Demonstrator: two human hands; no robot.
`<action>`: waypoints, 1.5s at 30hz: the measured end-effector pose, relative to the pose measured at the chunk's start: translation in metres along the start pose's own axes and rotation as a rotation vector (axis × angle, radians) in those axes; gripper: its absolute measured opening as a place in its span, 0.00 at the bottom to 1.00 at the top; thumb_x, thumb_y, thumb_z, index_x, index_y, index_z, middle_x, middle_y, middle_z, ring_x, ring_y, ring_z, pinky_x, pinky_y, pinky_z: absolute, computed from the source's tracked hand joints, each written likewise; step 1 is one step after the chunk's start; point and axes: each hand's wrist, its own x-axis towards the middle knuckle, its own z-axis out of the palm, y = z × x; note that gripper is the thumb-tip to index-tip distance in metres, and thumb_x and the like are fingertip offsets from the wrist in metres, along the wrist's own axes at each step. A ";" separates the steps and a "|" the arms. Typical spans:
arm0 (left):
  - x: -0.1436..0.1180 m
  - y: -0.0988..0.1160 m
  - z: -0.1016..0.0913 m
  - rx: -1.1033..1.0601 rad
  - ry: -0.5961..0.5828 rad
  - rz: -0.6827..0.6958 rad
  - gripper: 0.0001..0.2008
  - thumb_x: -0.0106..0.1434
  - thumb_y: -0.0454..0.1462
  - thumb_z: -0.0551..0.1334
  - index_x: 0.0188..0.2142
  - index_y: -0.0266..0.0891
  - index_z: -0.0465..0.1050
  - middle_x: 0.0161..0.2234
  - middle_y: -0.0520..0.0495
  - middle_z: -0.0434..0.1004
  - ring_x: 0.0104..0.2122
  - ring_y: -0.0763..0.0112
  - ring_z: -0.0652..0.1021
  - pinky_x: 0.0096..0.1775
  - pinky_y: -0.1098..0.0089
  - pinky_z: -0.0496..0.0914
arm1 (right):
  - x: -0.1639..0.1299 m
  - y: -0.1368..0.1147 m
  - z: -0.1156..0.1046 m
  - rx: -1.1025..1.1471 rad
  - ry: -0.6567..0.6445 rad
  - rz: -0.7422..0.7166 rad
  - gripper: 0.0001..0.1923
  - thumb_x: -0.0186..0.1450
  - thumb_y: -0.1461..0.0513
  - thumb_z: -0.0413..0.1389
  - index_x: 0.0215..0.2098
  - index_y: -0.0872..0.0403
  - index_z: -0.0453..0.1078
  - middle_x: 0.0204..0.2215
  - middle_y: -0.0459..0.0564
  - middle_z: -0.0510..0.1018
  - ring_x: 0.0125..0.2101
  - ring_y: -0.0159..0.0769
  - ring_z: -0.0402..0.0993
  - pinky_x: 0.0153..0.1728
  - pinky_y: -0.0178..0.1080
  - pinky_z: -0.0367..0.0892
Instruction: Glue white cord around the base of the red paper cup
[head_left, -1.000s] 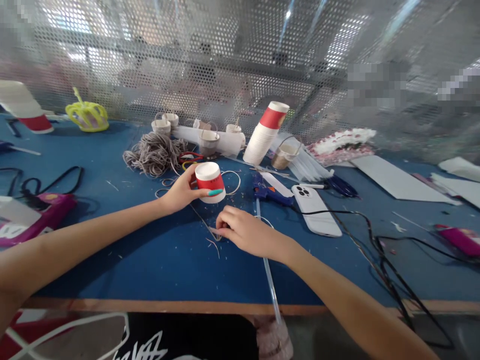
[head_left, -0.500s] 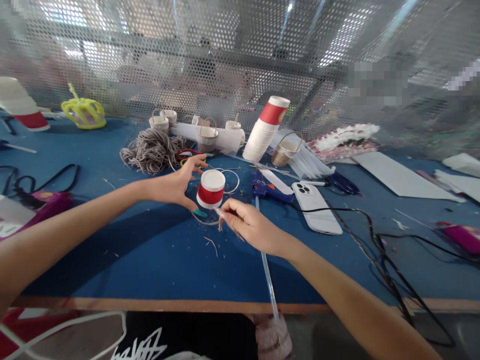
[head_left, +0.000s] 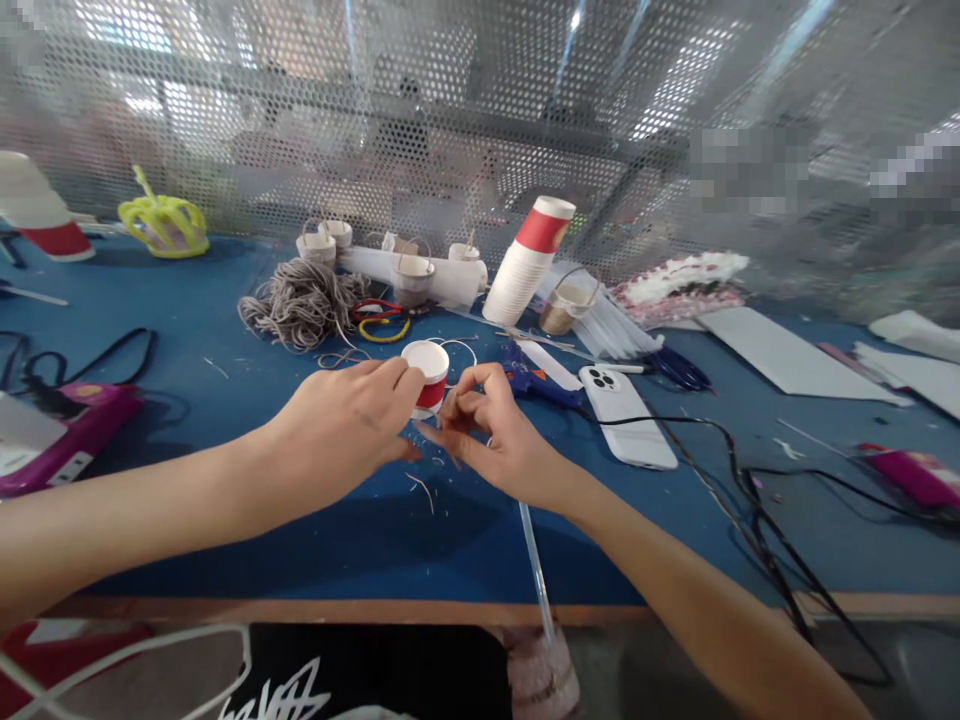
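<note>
A paper cup [head_left: 430,388] with a red band stands upside down on the blue table, partly covered by my fingers. My left hand [head_left: 352,420] is at its near left side, back turned up, fingers bent and thumb apart. I cannot see anything held in it. Close by on the right, my right hand [head_left: 499,440] is closed in a pinch on a thin cord, mostly hidden by the fingers. Behind the cup lies a loop of thin white cord [head_left: 469,347]. Short loose strands [head_left: 421,488] lie on the table in front.
A blue glue gun [head_left: 536,382] and a white phone [head_left: 628,418] lie to the right, with a black cable across. Behind are grey yarn [head_left: 304,302], stacked paper cups [head_left: 525,265] and small handled buckets [head_left: 412,280]. A purple glue gun [head_left: 82,425] sits left.
My left hand has come nearer and turned over, from spread at the cup's left to bent fingers in front of it. The right hand has stayed nearly in place, still pinching.
</note>
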 end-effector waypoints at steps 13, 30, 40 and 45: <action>0.013 -0.010 0.004 -0.522 -0.265 -0.012 0.04 0.61 0.39 0.63 0.35 0.42 0.75 0.28 0.54 0.79 0.26 0.71 0.76 0.29 0.72 0.64 | 0.000 0.007 -0.010 0.126 -0.040 0.040 0.28 0.62 0.57 0.63 0.48 0.48 0.48 0.24 0.34 0.66 0.22 0.26 0.63 0.27 0.35 0.60; 0.017 -0.021 0.002 -0.525 -0.113 0.121 0.12 0.68 0.39 0.55 0.32 0.41 0.75 0.32 0.49 0.73 0.35 0.68 0.73 0.38 0.69 0.67 | 0.001 0.017 -0.027 -0.056 0.022 0.072 0.38 0.63 0.31 0.38 0.34 0.53 0.70 0.17 0.39 0.58 0.19 0.27 0.52 0.22 0.37 0.51; 0.018 -0.023 0.005 -0.573 -0.085 0.056 0.09 0.67 0.40 0.56 0.33 0.42 0.73 0.32 0.50 0.72 0.32 0.69 0.71 0.35 0.69 0.65 | 0.001 0.017 -0.020 0.084 0.019 0.054 0.24 0.64 0.44 0.56 0.23 0.52 0.62 0.18 0.38 0.63 0.19 0.25 0.59 0.23 0.36 0.55; 0.017 -0.027 0.006 -0.593 0.042 0.067 0.11 0.66 0.44 0.56 0.32 0.43 0.74 0.37 0.46 0.71 0.37 0.64 0.70 0.40 0.64 0.67 | 0.002 0.018 -0.020 0.028 0.125 0.032 0.21 0.67 0.47 0.55 0.25 0.52 0.65 0.20 0.40 0.67 0.18 0.24 0.58 0.22 0.36 0.54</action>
